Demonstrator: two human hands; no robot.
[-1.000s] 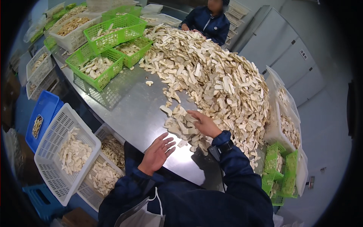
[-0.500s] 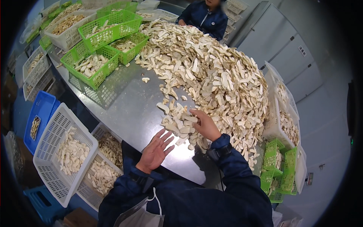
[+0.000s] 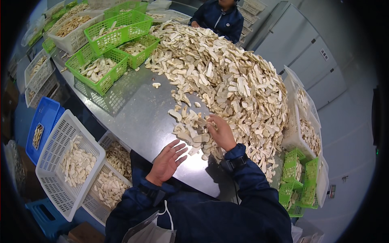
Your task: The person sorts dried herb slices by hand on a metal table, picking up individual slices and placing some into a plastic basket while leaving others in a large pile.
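Observation:
A big heap of pale dried mushroom slices [image 3: 227,81] covers much of the metal table [image 3: 137,121]. A smaller cluster of slices [image 3: 190,131] lies spread at its near left edge. Over this cluster is my right hand [image 3: 222,133], fingers bent together with a mushroom slice [image 3: 202,121] at the thumb and fingertips. My left hand [image 3: 165,164] hovers near the table's front edge, palm turned inward, fingers spread and nothing in it. It stays apart from the slices, left of the cluster.
Green baskets [image 3: 97,75] of slices stand at the far left. White baskets [image 3: 69,162] sit beside the table at left, next to a blue tray [image 3: 42,121]. More white [image 3: 302,121] and green baskets [image 3: 293,178] line the right. A co-worker [image 3: 219,20] stands behind the heap.
My right hand has shifted slightly, its fingertips now farther right and a little higher over the cluster. The left hand has barely moved and remains spread.

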